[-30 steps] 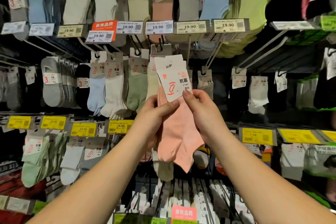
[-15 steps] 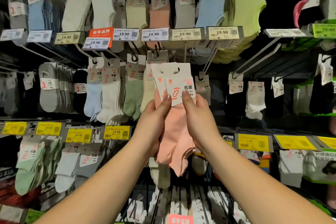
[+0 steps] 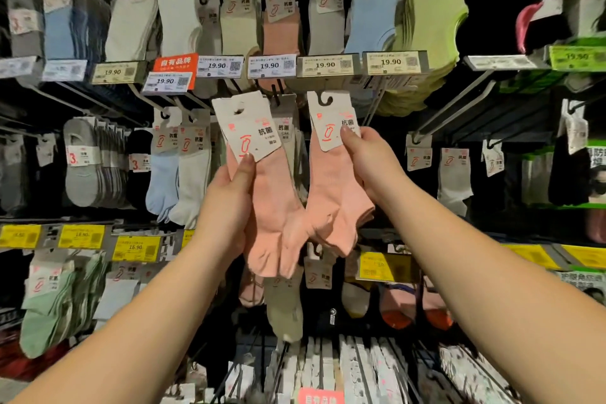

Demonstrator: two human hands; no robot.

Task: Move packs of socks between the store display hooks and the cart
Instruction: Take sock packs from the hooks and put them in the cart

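Change: Where both hands pinched one overlapped bundle half a second ago, two pink sock packs are now apart.
Left hand point(image 3: 229, 203): pinches left pack point(image 3: 259, 180), under 19.90 price tags point(image 3: 269, 65).
Right hand point(image 3: 370, 161): pinches right pack point(image 3: 334, 174).
Meaning: probably each rehangs separately.

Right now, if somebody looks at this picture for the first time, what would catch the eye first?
Two pink sock packs stand out at the centre: the left hand holds the left pink pack, tilted, and the right hand holds the right pink pack beside it. Behind them runs a row of 19.90 price tags, and a thick bunch of lime green socks hangs at the upper right.
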